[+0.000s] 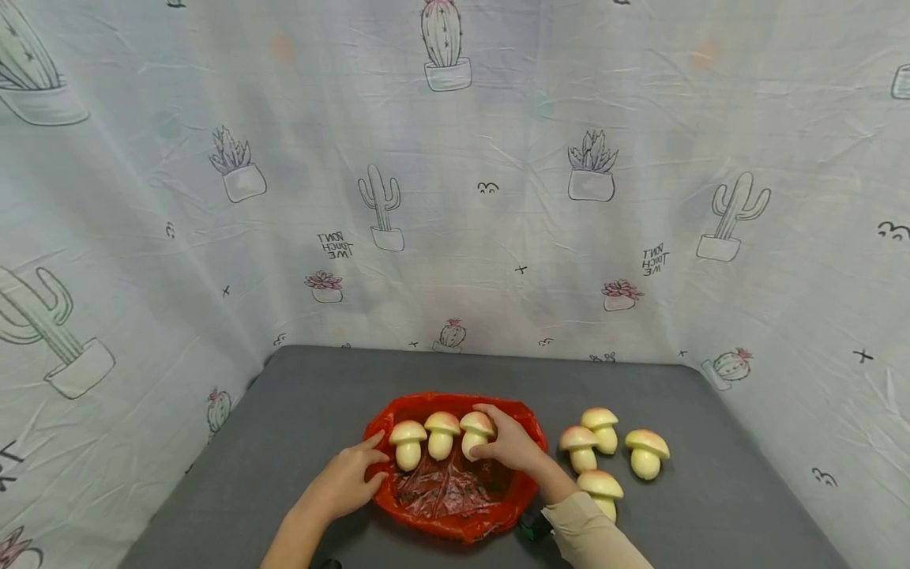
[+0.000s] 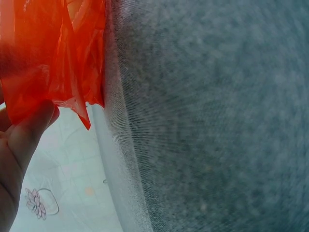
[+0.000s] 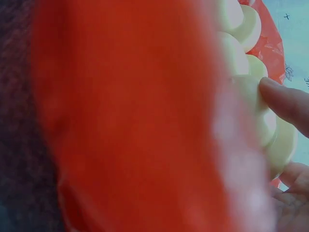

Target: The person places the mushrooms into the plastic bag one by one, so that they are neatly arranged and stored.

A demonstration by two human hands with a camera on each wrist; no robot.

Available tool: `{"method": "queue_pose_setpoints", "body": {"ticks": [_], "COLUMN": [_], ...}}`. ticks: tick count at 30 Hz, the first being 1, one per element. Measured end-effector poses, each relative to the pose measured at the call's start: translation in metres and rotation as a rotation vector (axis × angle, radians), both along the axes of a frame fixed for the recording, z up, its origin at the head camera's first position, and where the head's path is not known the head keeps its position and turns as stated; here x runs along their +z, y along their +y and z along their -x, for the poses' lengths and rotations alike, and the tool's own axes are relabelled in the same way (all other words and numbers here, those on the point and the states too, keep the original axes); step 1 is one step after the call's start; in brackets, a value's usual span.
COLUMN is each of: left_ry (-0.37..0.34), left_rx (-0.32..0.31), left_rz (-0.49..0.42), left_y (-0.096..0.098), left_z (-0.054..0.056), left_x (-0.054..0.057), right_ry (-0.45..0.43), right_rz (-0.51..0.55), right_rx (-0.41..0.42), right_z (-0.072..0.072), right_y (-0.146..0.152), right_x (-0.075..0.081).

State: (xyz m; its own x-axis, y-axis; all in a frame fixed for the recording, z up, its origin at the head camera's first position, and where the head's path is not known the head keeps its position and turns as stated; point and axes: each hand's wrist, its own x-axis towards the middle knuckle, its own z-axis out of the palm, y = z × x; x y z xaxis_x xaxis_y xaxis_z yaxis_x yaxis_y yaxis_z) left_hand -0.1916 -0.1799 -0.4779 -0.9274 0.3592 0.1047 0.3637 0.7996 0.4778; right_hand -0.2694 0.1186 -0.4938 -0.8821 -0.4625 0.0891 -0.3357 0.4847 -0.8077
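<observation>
A red plastic bag [image 1: 434, 525] lies spread wide on the dark table, its rim folded into a ring. Three toy mushrooms stand in a row along its far inner side: a left one [image 1: 408, 447], a middle one [image 1: 441, 436] and a right one [image 1: 473, 433]. My right hand [image 1: 515, 444] holds the right mushroom, with fingers at the cap and thumb by the stem. At the bag's left edge my left hand [image 1: 343, 480] pinches the rim; the left wrist view shows red film [image 2: 36, 63] between thumb and fingers. Blurred red film [image 3: 140, 121] covers much of the right wrist view.
Several more mushrooms lie right of the bag, among them a far-right one [image 1: 646, 454] and a near one [image 1: 600, 488] partly behind my right sleeve [image 1: 593, 533]. A cactus-print cloth [image 1: 455, 221] hangs behind the dark grey table [image 1: 313, 387].
</observation>
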Motion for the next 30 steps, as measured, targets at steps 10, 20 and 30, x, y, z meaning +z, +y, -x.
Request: {"method": "queue_pose_setpoints", "body": {"ticks": [10,20,30], "left_ry": [0.015,0.017,-0.002], "left_rx": [0.0,0.005,0.009], "left_rz": [0.001,0.0,0.001], "left_y": [0.0005,0.0001,-0.001], "left_z": [0.0011,0.0023,0.0026], "left_x": [-0.0014,-0.0016,-0.002], "right_ry": [0.026,0.029,0.012], "right_rz": [-0.034,-0.077,-0.074], "right_rx": [-0.011,-0.012,-0.039], "right_z": [0.0066,0.0047,0.0002], "right_y": [-0.0063,-0.0075,-0.0059], "right_x": [-0.0079,-0.0077,-0.0026]}}
